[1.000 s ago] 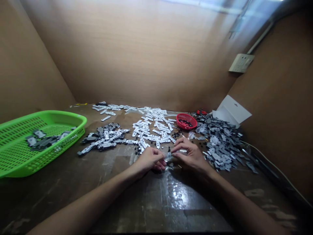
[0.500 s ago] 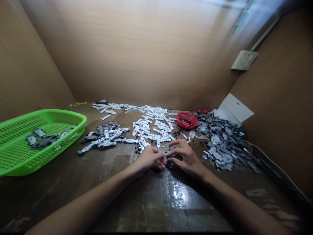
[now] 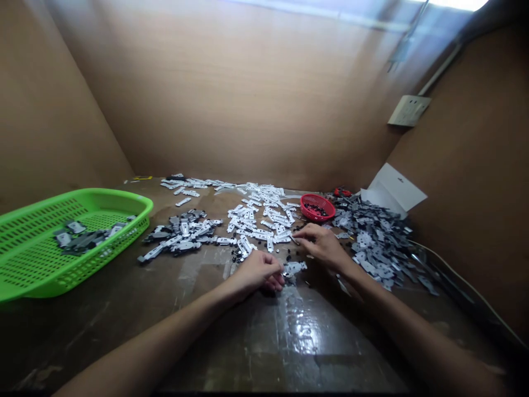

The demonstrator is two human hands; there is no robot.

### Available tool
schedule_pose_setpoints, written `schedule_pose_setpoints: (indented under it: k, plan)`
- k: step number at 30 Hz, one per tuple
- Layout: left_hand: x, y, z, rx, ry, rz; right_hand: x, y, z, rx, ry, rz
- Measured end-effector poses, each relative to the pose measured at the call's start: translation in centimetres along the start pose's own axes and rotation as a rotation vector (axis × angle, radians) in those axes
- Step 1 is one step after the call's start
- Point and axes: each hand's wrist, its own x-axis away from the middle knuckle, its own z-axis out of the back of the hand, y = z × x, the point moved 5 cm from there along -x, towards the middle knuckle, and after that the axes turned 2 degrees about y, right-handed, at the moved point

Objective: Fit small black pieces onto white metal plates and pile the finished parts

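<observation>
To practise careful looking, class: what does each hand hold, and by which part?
It cannot be told: the right hand's fingertips and curled left hand hide any hold.

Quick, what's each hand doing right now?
Left hand: closed, curled, nothing visible in it.
Right hand: fingers at the white parts; can't tell if it's holding one.

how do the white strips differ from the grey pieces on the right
The white strips are long and narrow, while the grey pieces look shorter and broader. The white strips spread in a loose band across the middle of the bench, while the grey pieces lie in a denser heap towards the right. Both are flat parts lying loose on the bench.
</observation>
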Motion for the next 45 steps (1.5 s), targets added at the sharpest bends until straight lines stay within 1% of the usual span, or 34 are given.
schedule_pose_setpoints:
  k: [3, 6, 8, 9, 11, 14, 16, 18, 20, 23, 26, 28, 29, 31, 35, 36, 39, 42, 45]
  plan:
    - [0.0, 0.0, 0.0, -0.007, -0.011, -0.016, -2.3, -0.4, -1.8, 0.157, -0.168, 0.117]
    - [0.0, -0.1, 0.0, -0.004, -0.013, -0.019, -3.8, -0.8, -3.9, 0.322, -0.272, 0.188]
    - [-0.1, -0.2, 0.0, -0.007, -0.012, -0.022, -4.2, -0.8, -4.6, 0.408, -0.284, 0.210]
    - [-0.1, -0.3, 0.0, -0.010, -0.012, -0.021, -4.2, -0.8, -4.6, 0.439, -0.272, 0.217]
    - [-0.1, -0.3, 0.1, -0.009, -0.016, -0.022, -3.7, -0.9, -4.0, 0.455, -0.226, 0.228]
    - [-0.1, -0.2, 0.1, 0.004, -0.015, -0.022, -2.3, -0.9, -1.6, 0.333, -0.122, 0.196]
    - [0.0, -0.1, 0.0, 0.006, -0.010, -0.018, -1.0, -0.8, 0.1, 0.218, -0.033, 0.133]
    - [0.0, 0.0, 0.0, 0.000, -0.006, -0.013, 0.3, -0.8, 1.4, 0.151, 0.062, 0.081]
    - [0.0, 0.0, 0.0, -0.013, -0.008, -0.010, 1.4, -1.1, 2.0, 0.123, 0.122, 0.087]
    - [0.0, 0.0, 0.0, -0.020, -0.004, -0.017, 2.5, -1.4, 2.6, 0.060, 0.174, 0.091]
    - [-0.1, 0.0, 0.0, -0.022, 0.010, -0.024, 3.0, -1.3, 3.5, -0.018, 0.280, -0.006]
    - [-0.1, 0.0, 0.1, -0.026, 0.016, -0.022, 3.2, -1.2, 4.0, -0.075, 0.327, -0.074]
    - [-0.1, 0.0, 0.0, -0.027, 0.018, -0.020, 3.3, -1.1, 4.1, -0.115, 0.334, -0.110]
    - [-0.1, 0.0, 0.0, -0.026, 0.020, -0.014, 3.4, -1.0, 3.8, -0.220, 0.306, -0.192]
    - [-0.2, 0.0, 0.1, -0.024, 0.031, -0.008, 3.7, -1.1, 2.2, -0.460, 0.173, -0.321]
    - [-0.2, 0.0, 0.1, -0.023, 0.036, -0.008, 3.8, -1.0, 1.7, -0.524, 0.157, -0.351]
    - [-0.2, 0.0, 0.1, -0.010, 0.040, -0.006, 4.1, -0.9, 0.7, -0.680, 0.175, -0.432]
    - [-0.2, 0.0, 0.2, 0.004, 0.042, -0.010, 4.4, -0.9, 0.0, -0.719, 0.196, -0.470]
    - [-0.3, -0.1, 0.2, 0.013, 0.040, -0.018, 4.4, -1.0, -0.4, -0.729, 0.174, -0.476]
